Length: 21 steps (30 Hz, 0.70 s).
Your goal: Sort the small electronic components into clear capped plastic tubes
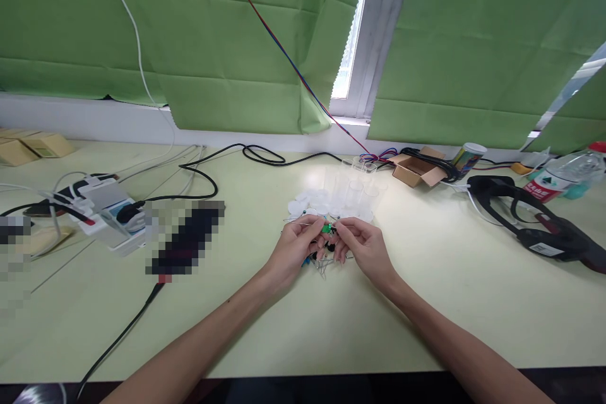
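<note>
Your hands meet over the middle of the tabletop (246,328), fingers drawn narrow: the left hand (296,243) pinches a small green piece (326,228) between thumb and finger, while the right hand (367,243) brings its fingertips to the dark end beside it, and you cannot tell from this view whether they grip that end or only touch it. That green piece sits up between your 2 hands, above a loose heap of thin metal-stemmed parts (322,264), some blue and black, partly hidden by your fingers. Just beyond lie white discs (312,202), with clear cylinders (355,191) standing beside them. The likeliest trouble is a slip: with so little surface in your pinch, uneven pressure from the 2 sides could flick the green piece into the heap, where it would be hard to pick out. Your curled lower fingers hang close to those thin stems and could snag or scatter them. Reaching forward carelessly might also topple the cylinders, which look light and are hard to see against the pale surface.
</note>
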Available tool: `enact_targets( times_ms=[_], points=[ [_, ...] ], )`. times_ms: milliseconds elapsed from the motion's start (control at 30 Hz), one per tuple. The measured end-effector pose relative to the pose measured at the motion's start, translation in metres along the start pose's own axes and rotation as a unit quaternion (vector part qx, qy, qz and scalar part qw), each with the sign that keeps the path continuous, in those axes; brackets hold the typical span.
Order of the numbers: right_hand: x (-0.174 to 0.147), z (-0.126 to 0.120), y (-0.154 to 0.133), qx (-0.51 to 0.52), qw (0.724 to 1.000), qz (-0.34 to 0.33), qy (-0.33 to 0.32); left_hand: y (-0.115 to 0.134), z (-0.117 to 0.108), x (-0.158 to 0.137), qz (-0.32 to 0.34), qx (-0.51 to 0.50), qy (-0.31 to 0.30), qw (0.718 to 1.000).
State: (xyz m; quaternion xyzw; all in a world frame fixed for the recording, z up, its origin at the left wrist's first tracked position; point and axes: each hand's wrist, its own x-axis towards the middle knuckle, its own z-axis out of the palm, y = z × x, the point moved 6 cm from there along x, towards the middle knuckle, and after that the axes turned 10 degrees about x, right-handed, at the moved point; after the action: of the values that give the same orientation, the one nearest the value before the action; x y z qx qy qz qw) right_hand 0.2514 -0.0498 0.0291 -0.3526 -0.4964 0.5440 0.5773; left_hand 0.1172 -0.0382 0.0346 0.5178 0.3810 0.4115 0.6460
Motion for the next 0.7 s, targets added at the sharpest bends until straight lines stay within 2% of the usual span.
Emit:
enact_targets(
  times_ms=[200, 700],
  points=[
    [-0.0018, 0.0047, 0.0002, -0.001, 0.999, -0.007, -0.037, 0.0005, -0.0030, -0.0002, 0.002, -0.008, 0.011, 1.000],
    [0.0001, 0.0026, 0.0021, -0.066, 0.997, 0.014, -0.024, 0.0017, 0.0020, -0.0011, -0.002, -0.009, -0.014, 1.000]
  ],
)
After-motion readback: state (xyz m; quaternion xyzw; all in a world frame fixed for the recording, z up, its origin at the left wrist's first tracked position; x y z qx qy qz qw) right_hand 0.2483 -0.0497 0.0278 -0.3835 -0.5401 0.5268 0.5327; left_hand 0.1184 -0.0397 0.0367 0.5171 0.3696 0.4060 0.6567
